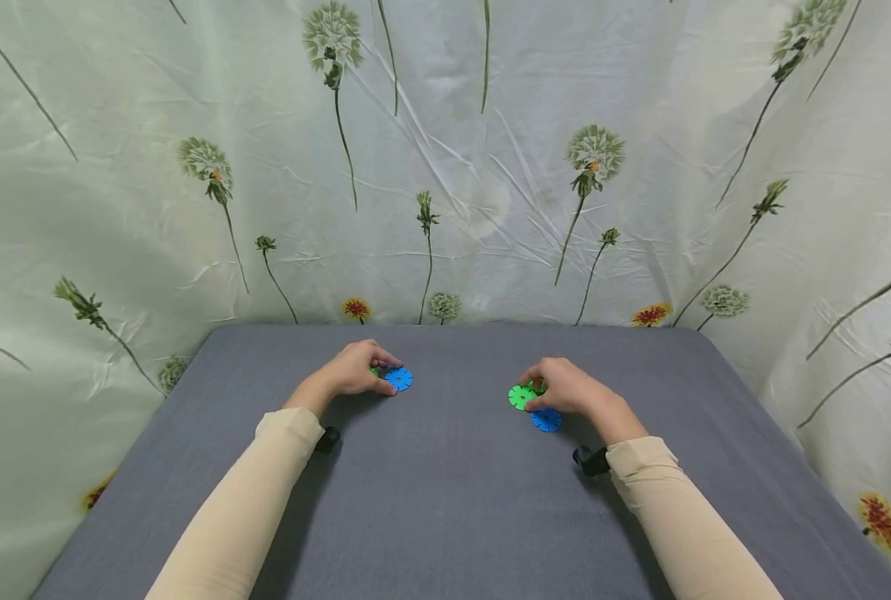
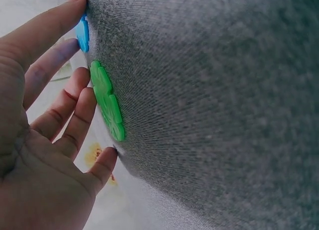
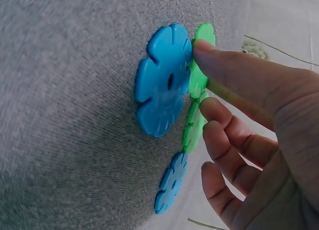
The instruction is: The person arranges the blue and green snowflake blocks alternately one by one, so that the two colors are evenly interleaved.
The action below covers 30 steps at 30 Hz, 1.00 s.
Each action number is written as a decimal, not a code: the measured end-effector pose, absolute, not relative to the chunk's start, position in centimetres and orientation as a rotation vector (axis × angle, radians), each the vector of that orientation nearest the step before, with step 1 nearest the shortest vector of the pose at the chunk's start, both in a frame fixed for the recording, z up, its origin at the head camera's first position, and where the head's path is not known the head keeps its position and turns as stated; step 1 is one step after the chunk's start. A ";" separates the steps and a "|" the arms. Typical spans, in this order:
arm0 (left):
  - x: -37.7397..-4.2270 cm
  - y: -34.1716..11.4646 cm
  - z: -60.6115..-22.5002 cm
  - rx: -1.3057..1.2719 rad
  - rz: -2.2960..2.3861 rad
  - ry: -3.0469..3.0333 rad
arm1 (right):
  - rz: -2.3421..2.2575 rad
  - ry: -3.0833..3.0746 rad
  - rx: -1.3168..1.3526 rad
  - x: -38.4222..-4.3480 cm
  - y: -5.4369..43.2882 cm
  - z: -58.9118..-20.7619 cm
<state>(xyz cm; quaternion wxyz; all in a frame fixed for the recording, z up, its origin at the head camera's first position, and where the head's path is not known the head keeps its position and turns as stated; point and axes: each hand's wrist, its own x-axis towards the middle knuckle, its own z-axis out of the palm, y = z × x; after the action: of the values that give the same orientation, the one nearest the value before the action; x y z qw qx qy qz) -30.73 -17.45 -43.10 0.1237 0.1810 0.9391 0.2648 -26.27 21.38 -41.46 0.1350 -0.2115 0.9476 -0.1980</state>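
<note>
My left hand [image 1: 355, 369] grips a blue notched building disc [image 1: 398, 380] at its edge, with thumb and forefinger on either side. Under its other fingers lies a green notched disc [image 2: 107, 103] on the cloth, mostly hidden in the head view. To the right, my right hand [image 1: 565, 387] pinches a green notched disc [image 1: 522, 397] between thumb and forefinger. A blue disc [image 3: 164, 80] lies nearer me, just below that thumb. Beneath the curled fingers are a second green disc [image 3: 193, 125] and a second blue disc [image 3: 171, 184], the latter hidden in the head view.
Both hands work over a table covered in grey cloth [image 1: 445, 500]. Behind it and along the sides hangs a pale curtain [image 1: 445, 167] printed with dandelions. Dark wrist cameras sit below both cuffs, close over the cloth.
</note>
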 end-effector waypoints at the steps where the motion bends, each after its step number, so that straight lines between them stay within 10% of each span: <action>1: -30.7 -17.4 -43.1 0.533 0.768 2.739 | -0.580 2.746 -0.609 -26.3 21.4 -41.5; 30: -30.6 -16.6 -42.4 0.506 0.721 2.719 | -0.585 2.757 -0.613 -26.1 20.3 -41.6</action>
<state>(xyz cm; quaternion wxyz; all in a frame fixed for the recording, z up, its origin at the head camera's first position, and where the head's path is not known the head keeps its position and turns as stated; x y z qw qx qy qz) -30.61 -16.62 -42.35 0.1412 0.1754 0.9418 0.2497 -26.14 20.26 -41.58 0.1283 -0.2108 0.9479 -0.2013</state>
